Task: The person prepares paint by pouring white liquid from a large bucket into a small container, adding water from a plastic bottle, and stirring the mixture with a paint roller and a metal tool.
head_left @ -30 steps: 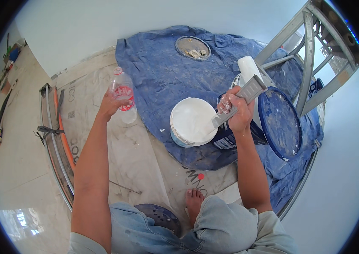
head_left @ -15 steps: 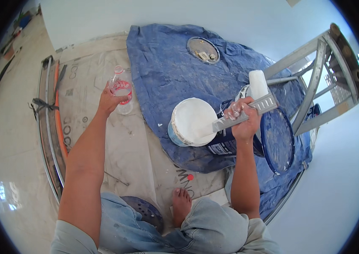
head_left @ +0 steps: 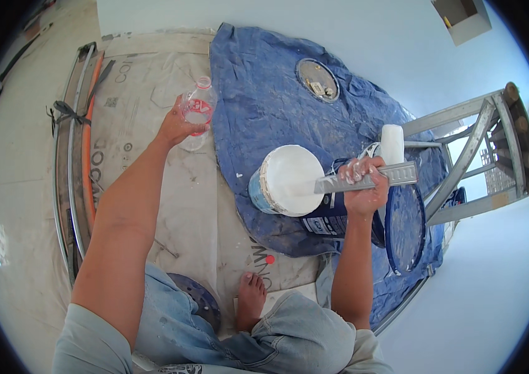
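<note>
The left arm is stretched forward from the lower left, nearly straight at the elbow, and a clear plastic bottle [head_left: 199, 109] with a red label is gripped in the left hand [head_left: 180, 123]. The thumb is laid across the front of the bottle, which is held roughly upright over the pale floor covering [head_left: 183, 206], just beside the edge of a blue tarp [head_left: 258, 93].

The right forearm is raised steeply from below, and the right hand [head_left: 364, 186] is closed in a fist around a grey metal bar [head_left: 401, 174]. The fingers are curled over the bar and are smeared with white. The bar is held slantwise, its left end extended into the mouth of a white bucket [head_left: 263, 196] and its right end left free beyond the fist. That left end is coated in white paint [head_left: 292, 171]; how deeply it is dipped cannot be told.

The bucket is set on the tarp, between the two hands and nearer the right one. Behind and below the right hand, a dark blue bucket [head_left: 324, 225] and a round blue lid [head_left: 406, 227] are partly hidden.
</note>
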A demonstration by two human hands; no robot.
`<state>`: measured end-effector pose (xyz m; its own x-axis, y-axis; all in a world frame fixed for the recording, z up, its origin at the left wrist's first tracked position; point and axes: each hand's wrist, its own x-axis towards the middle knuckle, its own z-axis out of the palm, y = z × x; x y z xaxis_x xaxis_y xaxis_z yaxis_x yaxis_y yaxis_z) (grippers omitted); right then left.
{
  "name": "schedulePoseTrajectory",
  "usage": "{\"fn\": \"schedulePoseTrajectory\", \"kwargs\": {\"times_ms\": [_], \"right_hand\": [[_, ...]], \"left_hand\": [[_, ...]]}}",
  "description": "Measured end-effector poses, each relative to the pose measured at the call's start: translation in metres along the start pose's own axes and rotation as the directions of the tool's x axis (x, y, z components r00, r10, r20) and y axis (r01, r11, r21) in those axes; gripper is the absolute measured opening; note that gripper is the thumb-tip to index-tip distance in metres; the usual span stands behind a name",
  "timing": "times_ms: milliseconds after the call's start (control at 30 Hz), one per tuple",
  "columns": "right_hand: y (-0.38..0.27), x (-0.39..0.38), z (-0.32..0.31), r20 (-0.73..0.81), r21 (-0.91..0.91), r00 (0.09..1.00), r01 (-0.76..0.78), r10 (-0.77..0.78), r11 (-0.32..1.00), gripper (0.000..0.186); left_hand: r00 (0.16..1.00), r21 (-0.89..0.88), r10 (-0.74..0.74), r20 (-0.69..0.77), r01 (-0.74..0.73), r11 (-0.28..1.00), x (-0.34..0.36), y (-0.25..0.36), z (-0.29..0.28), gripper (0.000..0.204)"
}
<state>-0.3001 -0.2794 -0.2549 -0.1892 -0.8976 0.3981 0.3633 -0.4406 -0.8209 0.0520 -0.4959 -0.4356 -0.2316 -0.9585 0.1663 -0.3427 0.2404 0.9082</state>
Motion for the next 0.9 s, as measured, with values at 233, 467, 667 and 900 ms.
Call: {"fn": "schedulePoseTrajectory", "kwargs": {"times_ms": [233, 467, 667, 900], "right_hand": [[-0.006, 0.0, 0.011, -0.011, -0.304, 0.994, 0.098, -0.107, 0.948, 0.009], [0.013, -0.001, 0.005, 0.026, -0.119, 0.99, 0.14, -0.138, 0.983, 0.009], [-0.009, -0.005, 0.005, -0.096, -0.151, 0.995, -0.054, 0.04, 0.987, 0.008], [0.015, -0.001, 0.01, 0.007, -0.387, 0.977, 0.199, -0.213, 0.9, 0.008]], "left_hand": [[1.0, -0.073, 0.027, 0.011, -0.026, 0.997, -0.001, 0.003, -0.002, 0.118], [0.999, -0.174, 0.045, 0.025, -0.04, 0.984, 0.003, -0.01, 0.0, 0.133], [0.998, -0.132, -0.011, 0.069, 0.02, 0.991, -0.004, -0.005, -0.01, 0.133], [0.97, 0.009, -0.166, 0.178, 0.167, 0.986, -0.014, 0.022, -0.016, 0.127]]}}
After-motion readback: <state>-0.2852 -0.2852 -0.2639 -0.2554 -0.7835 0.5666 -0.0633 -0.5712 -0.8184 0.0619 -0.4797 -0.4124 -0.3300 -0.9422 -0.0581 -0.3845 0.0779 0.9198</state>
